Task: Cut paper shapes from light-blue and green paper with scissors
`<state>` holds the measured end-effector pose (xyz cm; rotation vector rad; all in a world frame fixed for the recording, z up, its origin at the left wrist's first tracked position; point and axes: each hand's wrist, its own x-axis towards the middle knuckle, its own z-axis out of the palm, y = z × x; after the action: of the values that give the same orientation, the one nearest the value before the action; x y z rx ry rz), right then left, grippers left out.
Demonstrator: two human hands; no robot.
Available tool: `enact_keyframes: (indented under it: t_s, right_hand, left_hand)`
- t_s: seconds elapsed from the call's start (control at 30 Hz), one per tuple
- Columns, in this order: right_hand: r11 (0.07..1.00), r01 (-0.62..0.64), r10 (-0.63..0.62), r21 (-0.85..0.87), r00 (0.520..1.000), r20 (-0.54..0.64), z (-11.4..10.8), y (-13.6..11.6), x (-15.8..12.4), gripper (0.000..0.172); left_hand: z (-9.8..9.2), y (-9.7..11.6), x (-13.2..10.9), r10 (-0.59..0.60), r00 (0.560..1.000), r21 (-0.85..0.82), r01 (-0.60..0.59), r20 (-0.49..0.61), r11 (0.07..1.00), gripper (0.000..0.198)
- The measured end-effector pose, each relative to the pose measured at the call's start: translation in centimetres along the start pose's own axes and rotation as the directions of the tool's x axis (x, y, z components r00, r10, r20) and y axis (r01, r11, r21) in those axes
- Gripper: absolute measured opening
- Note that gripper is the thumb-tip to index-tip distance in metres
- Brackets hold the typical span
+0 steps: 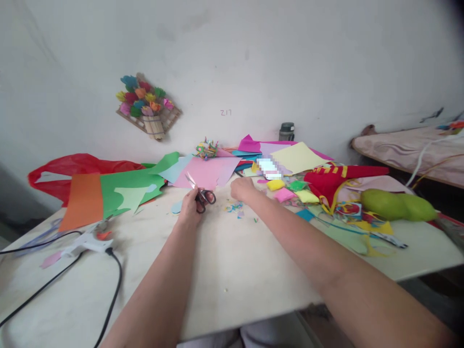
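My left hand (189, 203) is closed on a pair of scissors with dark handles (205, 199). The metal blades point up and away, over the near edge of a pink paper sheet (208, 170). To its right, my right hand (242, 187) rests low at the table with its fingers curled in. Whatever those fingers may hold is hidden. Just below the right hand lie small colourful paper scraps (235, 208). A light blue paper piece (176, 207) sits left of my left hand.
A white glue gun (89, 240) with black cables lies on the left, near orange paper (84, 200) and green paper (116, 188). Small coloured packets (284, 194), red cloth (328, 186), a green papaya-like fruit (397, 205) and a cutter (389, 239) are on the right. A bottle (286, 131) stands behind.
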<state>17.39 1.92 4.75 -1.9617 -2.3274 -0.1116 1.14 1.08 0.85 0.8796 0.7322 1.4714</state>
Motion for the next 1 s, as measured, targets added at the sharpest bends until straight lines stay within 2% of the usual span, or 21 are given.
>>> enact_keyframes:
  t_s: [0.13,0.2,0.27,0.33,0.4,0.6,0.67,0.73,0.77,0.8,0.83,0.9,0.93,1.0]
  right_hand:
    - [0.998,0.036,-0.030,0.054,0.995,-0.096,1.5,-3.6,-2.9,0.038]
    - [0.982,0.136,-0.127,0.133,0.989,-0.074,2.9,-4.9,-4.1,0.050]
    - [0.958,0.199,-0.198,0.207,0.980,-0.026,4.2,-5.1,-4.6,0.061]
    - [0.960,0.176,-0.188,0.220,0.982,0.034,4.9,-3.9,-4.6,0.063]
    - [0.979,0.073,-0.090,0.193,0.992,0.082,5.1,-1.9,-4.3,0.064]
    - [0.993,-0.115,0.114,0.024,0.993,0.042,4.3,3.7,-4.4,0.062]
    - [0.978,-0.198,0.199,-0.068,0.980,0.010,3.6,4.3,-4.5,0.055]
    - [0.958,-0.253,0.250,-0.137,0.968,-0.038,2.9,3.8,-4.9,0.053]
    - [0.963,-0.240,0.230,-0.125,0.969,-0.093,2.6,3.0,-5.3,0.056]
    - [0.979,-0.185,0.177,-0.082,0.980,-0.092,2.3,1.9,-5.9,0.060]
    - [0.997,-0.075,0.073,-0.018,0.994,-0.084,2.2,0.5,-6.9,0.062]
    - [0.985,0.132,-0.129,0.107,0.991,-0.032,2.1,-2.8,-9.6,0.064]
    - [0.963,0.221,-0.225,0.156,0.974,0.012,2.2,-4.4,-11.2,0.066]
    - [0.884,0.406,-0.427,0.234,0.903,0.047,2.5,-6.9,-14.2,0.072]
  left_hand:
    - [0.1,0.2,0.0,0.044,0.998,-0.063,-0.047,-0.037,0.997,0.020]
    - [0.1,0.4,0.0,0.061,0.996,-0.097,-0.068,-0.071,0.993,0.020]
    - [0.1,0.5,-0.1,0.064,0.994,-0.114,-0.075,-0.094,0.991,0.019]
    - [0.1,0.5,-0.2,0.054,0.994,-0.104,-0.064,-0.091,0.993,0.019]
    - [0.1,0.4,-0.2,0.038,0.996,-0.082,-0.044,-0.075,0.996,0.019]
    - [0.1,0.1,-0.1,0.001,0.999,-0.065,-0.004,-0.046,0.998,0.020]
    - [0.2,0.1,-0.1,0.000,0.999,-0.068,-0.003,-0.048,0.998,0.021]
    - [0.2,0.1,-0.1,0.001,0.999,-0.067,-0.004,-0.046,0.998,0.022]
    - [0.2,0.1,0.0,0.002,0.999,-0.066,-0.005,-0.044,0.998,0.022]
    - [0.2,0.2,0.0,0.002,0.999,-0.066,-0.005,-0.045,0.998,0.023]
    - [0.2,0.2,0.1,0.002,0.999,-0.068,-0.005,-0.051,0.998,0.023]
    - [0.2,0.4,0.2,-0.002,0.997,-0.082,-0.005,-0.079,0.997,0.022]
    - [0.2,0.5,0.4,-0.006,0.995,-0.093,-0.003,-0.100,0.996,0.022]
    - [0.1,0.7,0.7,-0.017,0.991,-0.112,0.002,-0.130,0.994,0.023]
